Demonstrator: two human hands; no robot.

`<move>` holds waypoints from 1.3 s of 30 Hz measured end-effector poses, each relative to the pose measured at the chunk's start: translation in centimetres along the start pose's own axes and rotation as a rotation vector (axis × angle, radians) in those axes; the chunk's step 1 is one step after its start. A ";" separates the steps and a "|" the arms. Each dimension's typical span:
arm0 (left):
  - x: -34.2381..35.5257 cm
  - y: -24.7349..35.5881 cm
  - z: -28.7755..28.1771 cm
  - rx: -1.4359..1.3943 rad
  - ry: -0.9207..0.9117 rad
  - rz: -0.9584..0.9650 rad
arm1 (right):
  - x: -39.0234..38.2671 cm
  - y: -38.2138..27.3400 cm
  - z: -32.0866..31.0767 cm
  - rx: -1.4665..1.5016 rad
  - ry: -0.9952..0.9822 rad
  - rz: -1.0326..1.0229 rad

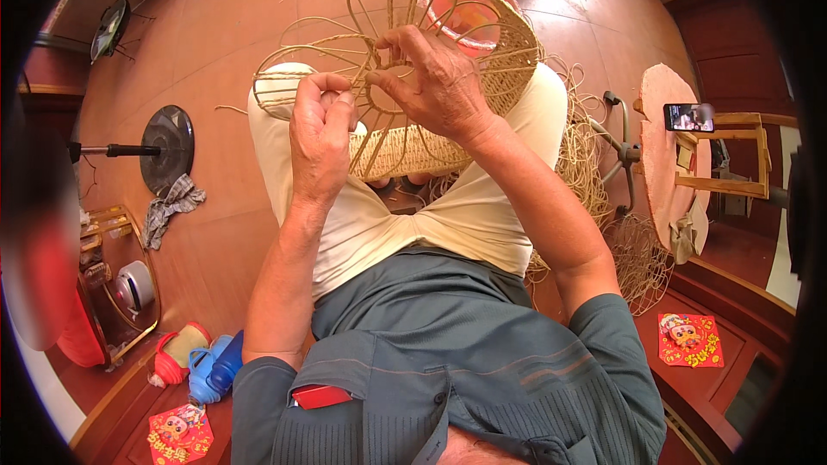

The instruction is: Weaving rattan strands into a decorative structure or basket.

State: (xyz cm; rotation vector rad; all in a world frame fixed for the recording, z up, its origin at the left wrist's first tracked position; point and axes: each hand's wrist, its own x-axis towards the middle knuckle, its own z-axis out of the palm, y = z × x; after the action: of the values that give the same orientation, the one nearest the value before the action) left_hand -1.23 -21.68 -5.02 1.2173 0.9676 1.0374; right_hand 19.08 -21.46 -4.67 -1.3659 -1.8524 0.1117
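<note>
A half-woven straw-coloured basket (504,77) rests between my knees, its bare looped ribs spread like petals around a small central ring. My left hand (323,133) is closed in a pinch beside that ring, on a thin straw cord (351,82). Reaching over the ribs from the right, my right hand (439,86) has its thumb and bent fingers at the ring, gripping the frame there. The fingertips partly hide the spot where cord and ribs meet. Some ribs on the left are wrapped in twisted cord; the right wall is closely woven.
Loose cord (586,155) lies heaped by my right knee. A pink-red bucket (465,13) stands beyond the basket. At right, a round-topped stool (663,155) carries a phone (689,117). A round black base (166,151), a checked cloth (172,207) and a blue bottle (211,366) are at left.
</note>
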 end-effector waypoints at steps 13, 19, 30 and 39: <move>1.6 5.7 -20.5 -0.232 0.357 0.095 | 0.6 -1.1 0.0 -0.018 -0.022 0.260; 2.1 17.2 -47.4 -0.326 0.385 0.214 | 1.5 -2.7 1.1 0.055 -0.003 0.233; -1.6 11.2 -8.4 1.136 0.232 0.622 | 0.3 -0.5 1.3 -0.063 0.098 0.174; 0.9 2.8 -5.6 1.271 0.110 0.784 | 0.6 -1.1 1.4 -0.041 0.103 0.172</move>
State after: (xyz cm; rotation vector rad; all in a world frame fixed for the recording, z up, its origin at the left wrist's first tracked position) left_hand -6.61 -19.22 -2.79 2.7639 1.3156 1.0502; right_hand 17.27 -20.90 -4.73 -1.5297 -1.6592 0.0894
